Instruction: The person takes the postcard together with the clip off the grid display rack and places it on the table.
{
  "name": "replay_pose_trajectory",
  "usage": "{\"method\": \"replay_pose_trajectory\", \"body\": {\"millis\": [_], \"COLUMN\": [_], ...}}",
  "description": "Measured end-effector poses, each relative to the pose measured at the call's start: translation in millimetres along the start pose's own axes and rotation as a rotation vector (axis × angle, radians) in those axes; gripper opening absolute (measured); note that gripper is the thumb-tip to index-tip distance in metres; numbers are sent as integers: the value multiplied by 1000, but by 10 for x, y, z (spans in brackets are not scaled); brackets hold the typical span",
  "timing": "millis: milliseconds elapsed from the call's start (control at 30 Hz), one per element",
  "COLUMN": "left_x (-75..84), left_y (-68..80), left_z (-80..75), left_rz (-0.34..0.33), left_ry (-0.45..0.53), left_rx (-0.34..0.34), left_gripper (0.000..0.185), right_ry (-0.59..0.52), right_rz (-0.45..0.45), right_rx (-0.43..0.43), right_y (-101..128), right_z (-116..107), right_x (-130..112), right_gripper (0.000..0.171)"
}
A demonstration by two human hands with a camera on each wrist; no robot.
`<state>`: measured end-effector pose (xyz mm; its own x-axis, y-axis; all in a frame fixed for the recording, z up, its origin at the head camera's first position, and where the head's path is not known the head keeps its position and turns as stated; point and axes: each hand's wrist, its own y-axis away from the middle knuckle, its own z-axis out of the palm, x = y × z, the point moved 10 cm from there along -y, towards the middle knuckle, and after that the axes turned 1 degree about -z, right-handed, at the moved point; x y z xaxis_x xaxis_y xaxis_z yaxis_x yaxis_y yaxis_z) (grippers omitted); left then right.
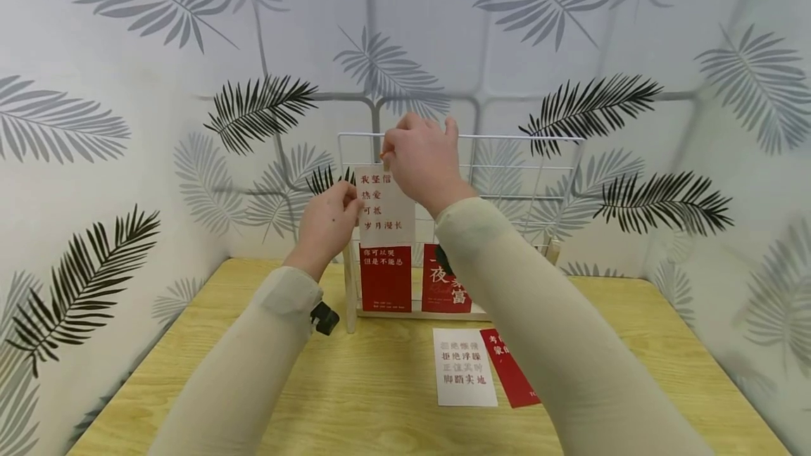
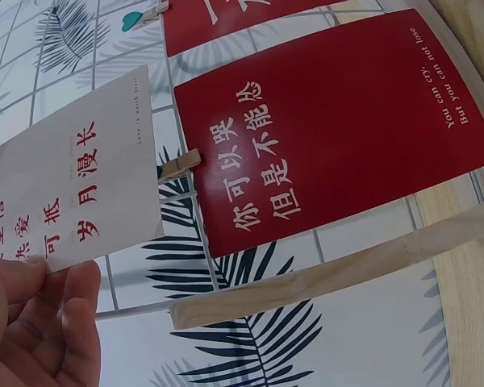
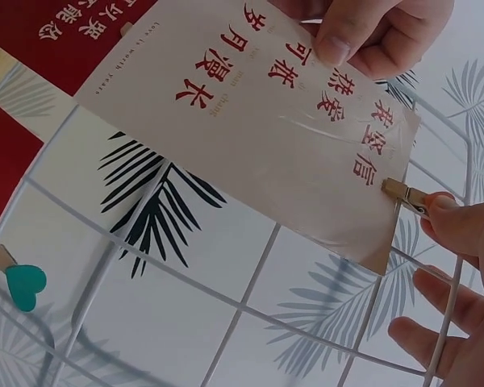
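A white card with red characters hangs against the upper left of a white wire grid. My left hand pinches the card's left edge between thumb and fingers, as the left wrist view also shows. At the card's top corner my right hand pinches a small wooden clothespin. The clothespin's tip sits on the card's corner, beside a grid wire.
Two red cards hang lower on the grid, one held by a wooden clothespin. A teal heart clip is nearby. A white card and a red card lie on the wooden table. Leaf-patterned walls close in three sides.
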<state>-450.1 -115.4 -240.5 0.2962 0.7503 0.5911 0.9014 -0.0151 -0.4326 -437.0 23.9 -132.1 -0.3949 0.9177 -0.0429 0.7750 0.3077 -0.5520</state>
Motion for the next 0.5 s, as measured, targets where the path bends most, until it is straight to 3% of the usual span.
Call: {"method": "replay_pose_trajectory", "body": {"millis": [500], "left_x": [46], "left_y": [78], "left_z": [-24], "left_rz": [63], "left_ry": [50], "left_rx": [-44], "left_gripper": [13], "right_ry": [-102], "right_rz": [-95], "right_rx": [157], "right_y": [78], "right_z": [-186], "right_x": [26], "right_gripper": [8]}}
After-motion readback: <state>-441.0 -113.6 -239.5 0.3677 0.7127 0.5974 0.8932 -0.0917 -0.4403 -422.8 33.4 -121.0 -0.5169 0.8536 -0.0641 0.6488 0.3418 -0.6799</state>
